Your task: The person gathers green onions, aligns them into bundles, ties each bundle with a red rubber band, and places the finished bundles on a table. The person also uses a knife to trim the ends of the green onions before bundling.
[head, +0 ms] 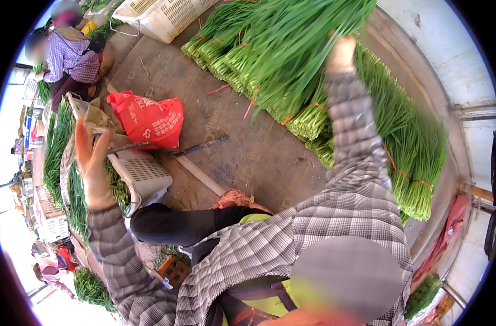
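Raised at the left, my left hand (94,165) has its fingers apart and nothing visible in it. It appears over the near side of a white plastic crate (148,173) containing green stalks (118,188). My right hand (342,55), blurred by motion, reaches out among the long leaves of green chives (288,53). Leaves hide its fingertips, so a grip on them cannot be made out. Beneath lie stacked chive bundles (311,124), cut ends facing the floor's middle, bound with orange bands. More tied bundles (417,189) lie beside my right arm.
A red bag (152,118) bearing writing rests against the crate, near a dark stick (203,146). Another white crate (166,18) stands at the top. Two people (70,55) are at the upper left, one holding greens. A brick (173,271) lies near my legs; a pale wall (439,49) borders the right.
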`<state>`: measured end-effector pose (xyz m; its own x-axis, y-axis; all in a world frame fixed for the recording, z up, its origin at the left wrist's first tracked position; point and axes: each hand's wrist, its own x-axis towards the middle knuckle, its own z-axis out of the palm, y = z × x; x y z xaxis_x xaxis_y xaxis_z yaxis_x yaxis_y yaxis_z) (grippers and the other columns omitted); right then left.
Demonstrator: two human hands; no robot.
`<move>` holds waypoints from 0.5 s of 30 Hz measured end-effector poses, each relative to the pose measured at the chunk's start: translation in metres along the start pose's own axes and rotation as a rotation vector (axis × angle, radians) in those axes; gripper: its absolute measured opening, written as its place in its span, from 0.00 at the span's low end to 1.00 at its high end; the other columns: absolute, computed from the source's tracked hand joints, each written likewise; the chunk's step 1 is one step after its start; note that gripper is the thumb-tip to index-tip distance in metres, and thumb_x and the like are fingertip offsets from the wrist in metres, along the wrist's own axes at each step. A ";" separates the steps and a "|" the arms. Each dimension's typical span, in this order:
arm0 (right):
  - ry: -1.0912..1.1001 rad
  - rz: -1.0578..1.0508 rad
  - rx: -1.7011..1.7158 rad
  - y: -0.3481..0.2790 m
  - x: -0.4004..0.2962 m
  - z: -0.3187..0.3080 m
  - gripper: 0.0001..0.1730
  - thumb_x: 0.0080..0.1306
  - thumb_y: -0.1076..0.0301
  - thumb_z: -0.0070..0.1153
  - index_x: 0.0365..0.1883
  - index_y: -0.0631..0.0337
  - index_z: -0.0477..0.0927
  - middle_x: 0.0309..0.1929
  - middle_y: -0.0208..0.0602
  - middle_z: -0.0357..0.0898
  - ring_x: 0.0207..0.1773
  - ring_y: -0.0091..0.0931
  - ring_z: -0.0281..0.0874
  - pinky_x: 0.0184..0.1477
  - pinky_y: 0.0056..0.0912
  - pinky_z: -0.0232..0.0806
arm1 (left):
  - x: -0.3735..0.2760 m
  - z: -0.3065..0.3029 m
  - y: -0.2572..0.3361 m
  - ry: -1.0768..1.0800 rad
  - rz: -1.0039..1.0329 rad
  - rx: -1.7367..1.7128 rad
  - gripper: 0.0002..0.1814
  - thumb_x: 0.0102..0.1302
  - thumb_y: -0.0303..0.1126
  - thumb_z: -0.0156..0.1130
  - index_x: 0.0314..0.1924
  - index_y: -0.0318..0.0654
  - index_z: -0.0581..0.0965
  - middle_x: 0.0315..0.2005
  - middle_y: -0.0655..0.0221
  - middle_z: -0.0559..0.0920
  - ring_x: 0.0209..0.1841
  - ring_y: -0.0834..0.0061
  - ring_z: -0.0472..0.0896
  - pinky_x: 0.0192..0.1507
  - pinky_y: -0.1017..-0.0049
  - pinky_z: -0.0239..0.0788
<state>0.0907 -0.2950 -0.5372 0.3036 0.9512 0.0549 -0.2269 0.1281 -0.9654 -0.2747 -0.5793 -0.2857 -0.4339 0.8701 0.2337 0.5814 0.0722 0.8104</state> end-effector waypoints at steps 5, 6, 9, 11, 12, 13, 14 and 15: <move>0.117 0.046 -0.439 0.048 0.121 -0.008 0.42 0.53 0.52 0.63 0.60 0.68 0.65 0.55 0.49 0.72 0.55 0.35 0.70 0.56 0.35 0.61 | -0.100 -0.209 -0.098 0.514 -0.539 0.258 0.33 0.61 0.40 0.61 0.63 0.37 0.63 0.60 0.62 0.67 0.62 0.73 0.63 0.59 0.77 0.51; 0.088 0.074 -0.531 0.091 0.135 -0.019 0.46 0.54 0.51 0.62 0.65 0.64 0.56 0.61 0.52 0.63 0.59 0.39 0.66 0.60 0.37 0.58 | -0.129 -0.227 -0.112 0.570 -0.594 0.289 0.32 0.60 0.41 0.61 0.61 0.38 0.64 0.54 0.64 0.70 0.56 0.75 0.66 0.54 0.77 0.54; -0.443 0.370 -1.506 0.187 0.085 -0.009 0.48 0.62 0.49 0.52 0.71 0.54 0.40 0.72 0.52 0.39 0.70 0.44 0.51 0.68 0.42 0.49 | -0.225 -0.268 -0.109 0.777 -0.831 0.356 0.31 0.57 0.44 0.64 0.58 0.43 0.66 0.47 0.68 0.71 0.50 0.71 0.66 0.48 0.71 0.57; -0.600 0.465 -1.467 0.213 0.054 -0.002 0.41 0.66 0.50 0.43 0.72 0.46 0.40 0.74 0.47 0.33 0.72 0.43 0.46 0.70 0.44 0.46 | -0.274 -0.265 -0.090 0.917 -1.032 0.281 0.37 0.52 0.48 0.67 0.60 0.49 0.64 0.60 0.68 0.64 0.64 0.58 0.56 0.60 0.58 0.51; -0.592 0.465 -1.490 0.212 0.052 0.008 0.40 0.67 0.50 0.41 0.72 0.45 0.40 0.74 0.46 0.33 0.73 0.43 0.45 0.70 0.43 0.46 | -0.309 -0.283 -0.086 0.994 -1.025 0.237 0.38 0.52 0.49 0.67 0.61 0.50 0.63 0.62 0.67 0.64 0.66 0.56 0.55 0.61 0.58 0.50; -0.570 0.473 -1.518 0.207 0.054 0.011 0.38 0.67 0.50 0.40 0.72 0.44 0.41 0.74 0.45 0.32 0.73 0.42 0.45 0.70 0.43 0.46 | -0.333 -0.293 -0.088 1.128 -1.041 0.304 0.38 0.52 0.50 0.66 0.62 0.51 0.64 0.62 0.66 0.63 0.66 0.55 0.55 0.62 0.59 0.49; -0.553 0.469 -1.546 0.202 0.052 0.016 0.37 0.68 0.50 0.38 0.72 0.42 0.41 0.74 0.43 0.31 0.73 0.42 0.44 0.70 0.42 0.46 | -0.364 -0.303 -0.089 1.164 -1.075 0.317 0.37 0.53 0.52 0.64 0.61 0.51 0.66 0.64 0.64 0.62 0.65 0.56 0.58 0.62 0.60 0.49; -0.630 0.519 -1.516 0.219 0.061 0.012 0.37 0.67 0.50 0.39 0.72 0.40 0.42 0.74 0.45 0.30 0.73 0.43 0.43 0.70 0.43 0.45 | -0.381 -0.309 -0.083 1.208 -1.071 0.321 0.36 0.53 0.52 0.64 0.61 0.51 0.67 0.63 0.64 0.63 0.64 0.57 0.59 0.61 0.61 0.50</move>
<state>0.0487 -0.2057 -0.7418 0.0215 0.8067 -0.5905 0.9440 -0.2109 -0.2538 -0.3701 -1.0674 -0.2759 -0.8704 -0.4889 0.0576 -0.2745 0.5792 0.7676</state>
